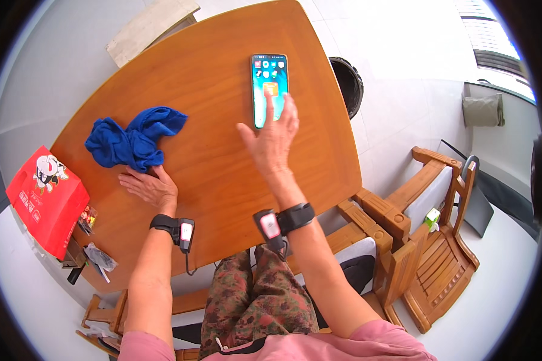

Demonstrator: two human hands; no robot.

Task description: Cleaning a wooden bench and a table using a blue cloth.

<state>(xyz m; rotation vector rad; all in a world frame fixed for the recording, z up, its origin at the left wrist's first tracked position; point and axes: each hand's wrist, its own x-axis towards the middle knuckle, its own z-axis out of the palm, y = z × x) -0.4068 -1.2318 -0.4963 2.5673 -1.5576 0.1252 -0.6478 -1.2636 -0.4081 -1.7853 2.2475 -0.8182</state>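
A smartphone (259,106) lies face up on the wooden table (207,198), its screen lit with rows of app icons. Over the lower half of the screen is my right hand (273,135), fingers spread, the index fingertip at an orange icon; whether it touches the glass I cannot tell. On the left side of the table a crumpled blue cloth (133,137) lies in a loose heap. My left hand (149,186) rests on the tabletop just below it, thumb and fingers apart, fingertips at the cloth's near edge and gripping nothing.
A red paper bag (49,198) with a cartoon print stands at the table's left edge, beside small packets (88,218) and a clear plastic wrapper (100,257). Wooden chairs (438,266) stand at the right. Beyond the table's right edge is a black bin (350,85).
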